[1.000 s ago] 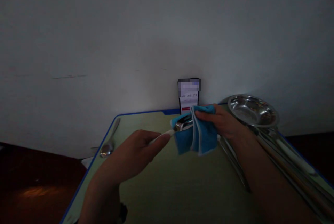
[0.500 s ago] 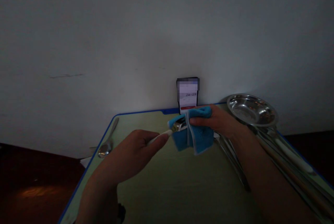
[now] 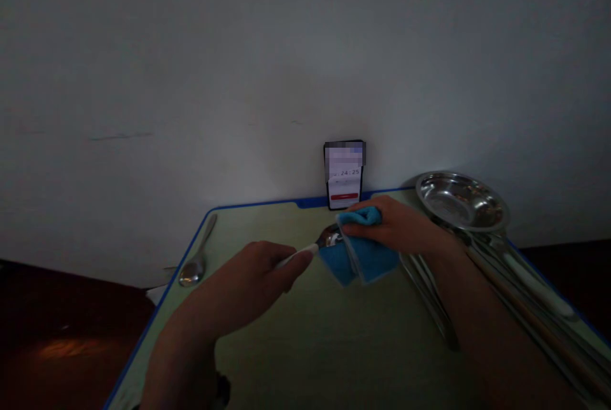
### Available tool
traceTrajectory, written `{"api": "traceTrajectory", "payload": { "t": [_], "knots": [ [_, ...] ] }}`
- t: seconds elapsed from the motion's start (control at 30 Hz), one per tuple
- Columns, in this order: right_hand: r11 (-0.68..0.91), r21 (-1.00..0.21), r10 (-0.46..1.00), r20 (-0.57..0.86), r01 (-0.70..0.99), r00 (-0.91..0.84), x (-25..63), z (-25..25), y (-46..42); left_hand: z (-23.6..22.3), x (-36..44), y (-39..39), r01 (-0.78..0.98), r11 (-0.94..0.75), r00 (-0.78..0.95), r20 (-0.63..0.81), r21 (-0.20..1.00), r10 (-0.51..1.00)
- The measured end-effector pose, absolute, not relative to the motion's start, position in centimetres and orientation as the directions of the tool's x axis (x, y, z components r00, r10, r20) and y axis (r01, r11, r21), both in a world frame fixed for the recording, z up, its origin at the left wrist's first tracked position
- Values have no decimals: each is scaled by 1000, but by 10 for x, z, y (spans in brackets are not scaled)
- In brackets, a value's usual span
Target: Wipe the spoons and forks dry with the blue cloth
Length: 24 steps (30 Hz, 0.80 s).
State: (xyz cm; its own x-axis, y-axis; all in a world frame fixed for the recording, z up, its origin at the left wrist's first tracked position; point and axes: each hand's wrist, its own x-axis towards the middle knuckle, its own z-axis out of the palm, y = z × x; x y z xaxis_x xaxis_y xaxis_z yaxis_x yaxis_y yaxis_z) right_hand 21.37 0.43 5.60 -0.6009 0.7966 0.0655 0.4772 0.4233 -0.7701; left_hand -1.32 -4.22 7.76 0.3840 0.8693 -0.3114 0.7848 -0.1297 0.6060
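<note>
My left hand (image 3: 260, 276) is closed around the pale handle of a white-handled spoon (image 3: 329, 237), which it holds above the table. The shiny metal head points right, its far part covered by a blue cloth (image 3: 375, 260). My right hand (image 3: 398, 225) pinches that cloth around the head, thumb on the near side; its other fingers are mostly hidden. The cloth's lower corners hang loose over the table. At the left edge lies another metal spoon (image 3: 192, 272), apart from both hands.
A phone (image 3: 344, 184) leans upright against the wall (image 3: 238, 66) behind the blue-edged table (image 3: 296, 353). At right sits a shiny metal pan (image 3: 461, 200), with several long-handled utensils (image 3: 529, 327) near it. A long metal utensil (image 3: 432, 305) lies beside my right forearm.
My right hand and the cloth have moved slightly right and down, showing more of the spoon's metal head. My left hand has shifted slightly right, still holding the handle.
</note>
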Motion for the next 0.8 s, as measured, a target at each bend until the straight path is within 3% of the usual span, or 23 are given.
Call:
{"api": "traceTrajectory", "payload": {
  "t": [0.33,0.43,0.6,0.8],
  "knots": [
    [179,-936,822,-26,303,-569,222,52,1,81,-20,-46,756,-119,411,-325,644,852],
    [219,-899,839,-25,379,-544,219,53,2,80,-19,-44,749,-159,425,-283,644,860],
    [386,-735,850,47,558,-525,211,56,4,74,-15,-41,750,-175,436,-277,638,856],
    [470,-669,819,87,576,-567,207,62,-2,73,-6,-40,761,-245,451,-218,601,865]
  ]
}}
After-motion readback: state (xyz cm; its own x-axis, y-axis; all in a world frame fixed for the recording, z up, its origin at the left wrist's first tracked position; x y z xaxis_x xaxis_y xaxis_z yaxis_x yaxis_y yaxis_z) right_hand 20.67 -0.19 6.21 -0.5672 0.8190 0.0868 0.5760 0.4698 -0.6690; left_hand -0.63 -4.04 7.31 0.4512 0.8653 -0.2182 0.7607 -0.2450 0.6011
